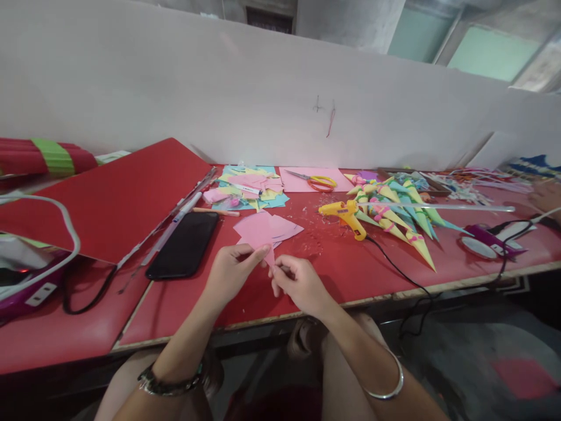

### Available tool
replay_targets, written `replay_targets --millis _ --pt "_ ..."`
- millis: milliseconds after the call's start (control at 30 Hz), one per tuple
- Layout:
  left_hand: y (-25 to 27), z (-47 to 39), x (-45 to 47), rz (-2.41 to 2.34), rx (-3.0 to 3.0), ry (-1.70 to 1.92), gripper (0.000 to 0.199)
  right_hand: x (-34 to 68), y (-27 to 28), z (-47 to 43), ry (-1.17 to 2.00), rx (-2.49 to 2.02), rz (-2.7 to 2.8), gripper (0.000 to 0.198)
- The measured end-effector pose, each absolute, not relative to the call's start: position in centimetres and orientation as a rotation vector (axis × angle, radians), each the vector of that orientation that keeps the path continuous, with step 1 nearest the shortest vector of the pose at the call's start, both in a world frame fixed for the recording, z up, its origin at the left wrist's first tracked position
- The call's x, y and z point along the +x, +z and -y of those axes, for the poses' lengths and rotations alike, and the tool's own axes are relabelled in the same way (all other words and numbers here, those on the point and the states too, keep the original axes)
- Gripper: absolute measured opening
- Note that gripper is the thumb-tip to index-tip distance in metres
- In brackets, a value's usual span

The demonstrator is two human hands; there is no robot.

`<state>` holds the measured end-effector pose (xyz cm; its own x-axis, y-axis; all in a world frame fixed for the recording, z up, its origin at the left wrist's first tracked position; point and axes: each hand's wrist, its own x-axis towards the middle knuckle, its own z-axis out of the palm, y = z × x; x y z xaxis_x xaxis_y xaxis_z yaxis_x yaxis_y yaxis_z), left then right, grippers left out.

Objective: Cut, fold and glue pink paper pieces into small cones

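Observation:
A piece of pink paper (269,255) is held between both hands above the front part of the red table. My left hand (234,269) pinches it from the left, thumb on top. My right hand (300,283) grips its lower right corner with thumb and fingertips. Just beyond my fingers lie several cut pink paper pieces (287,228), some with a dark pen line near the edge. Right of these rests a yellow glue gun (346,216) with a long clear glue stick (460,207) in its back end.
Yellow-handled scissors (322,183) lie on a pink sheet (293,184) at the back. Paper scraps (245,190) are heaped beside it. A black phone (184,245) lies left. Several paper cones (394,204) are piled right. Another person's hand (546,196) shows at the far right.

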<state>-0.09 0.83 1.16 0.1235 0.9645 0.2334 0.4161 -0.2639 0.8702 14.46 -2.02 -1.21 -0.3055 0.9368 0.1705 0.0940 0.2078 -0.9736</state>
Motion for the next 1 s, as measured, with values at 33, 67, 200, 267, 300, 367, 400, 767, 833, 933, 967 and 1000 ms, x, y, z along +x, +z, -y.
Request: replay_targets --millis 33,67,200,267,300,367,400,767,833,933,967,1000 --pt "1.1 -0.8 -0.1 -1.338 1.762 1.106 0.034 14.5 -1.2 2.0 1.217 -0.999 1.605 0.012" --pt "1.1 -0.9 -0.1 -1.337 1.757 1.108 0.034 14.5 -1.2 2.0 1.223 -1.001 1.601 0.011" --pt "1.4 -0.8 -0.2 -1.360 1.736 1.127 0.034 14.4 -1.1 2.1 1.246 -1.000 1.580 0.012" --pt "1.8 -0.7 -0.2 -1.379 1.718 1.159 0.036 14.3 -1.0 2.1 1.258 -1.005 1.568 0.012" --pt "1.9 -0.6 -0.1 -1.387 1.708 1.174 0.036 14.3 -1.0 2.2 1.263 -1.010 1.560 0.012" --pt "2.1 -0.6 -0.1 -1.393 1.692 1.188 0.035 14.2 -0.9 2.2 1.270 -1.022 1.544 0.012" --pt "2.2 -0.6 -0.2 -1.398 1.682 1.191 0.034 14.2 -0.9 2.3 1.269 -1.026 1.540 0.011" --pt "2.0 -0.9 -0.9 -1.360 1.656 1.193 0.034 14.3 -1.1 2.1 1.155 -1.059 1.459 0.010" --pt "1.8 -0.8 -0.6 -1.300 1.707 1.154 0.034 14.3 -1.0 2.0 1.152 -1.049 1.475 0.013" --pt "1.4 -0.8 -0.4 -1.282 1.763 1.082 0.031 14.3 -1.1 2.0 1.136 -1.045 1.554 0.021" --pt "1.3 -0.8 -0.5 -1.289 1.777 1.048 0.031 14.3 -1.2 2.0 1.137 -1.052 1.571 0.024" --pt "1.2 -0.9 -0.5 -1.294 1.791 1.011 0.031 14.3 -1.3 2.0 1.144 -1.060 1.580 0.025"
